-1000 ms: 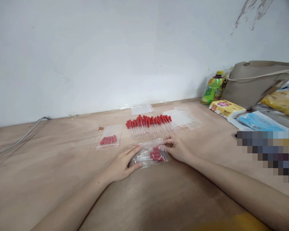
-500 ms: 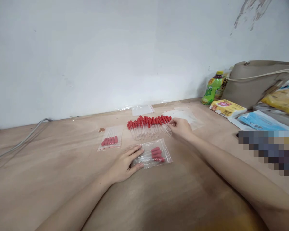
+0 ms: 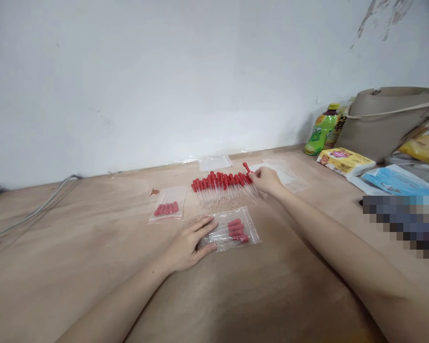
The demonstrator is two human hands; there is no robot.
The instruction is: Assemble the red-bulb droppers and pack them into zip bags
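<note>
My left hand (image 3: 193,242) lies with fingers and thumb spread over the left end of a clear zip bag (image 3: 221,240). Inside that bag are several droppers with red bulbs (image 3: 238,229), their bulbs toward the right. Beyond it spreads a row of loose red-bulbed droppers (image 3: 219,183), thin clear stems pointing toward me. At the right end of this row my right hand (image 3: 268,180) pinches one dropper (image 3: 247,167), its red bulb sticking up past the fingers. A second zip bag with droppers (image 3: 167,207) rests to the left of the row.
Flat clear bags (image 3: 282,172) lie right of the row, and another (image 3: 215,163) lies by the wall. Farther right are a green bottle (image 3: 321,132), a yellow tissue pack (image 3: 345,162), a blue mask packet (image 3: 396,180) and a grey bag (image 3: 382,121). A grey cable (image 3: 39,207) runs along the left.
My right hand has left the near bag's right end, reached to the row's right end, and now lifts one dropper. My left hand has stayed on the bag.
</note>
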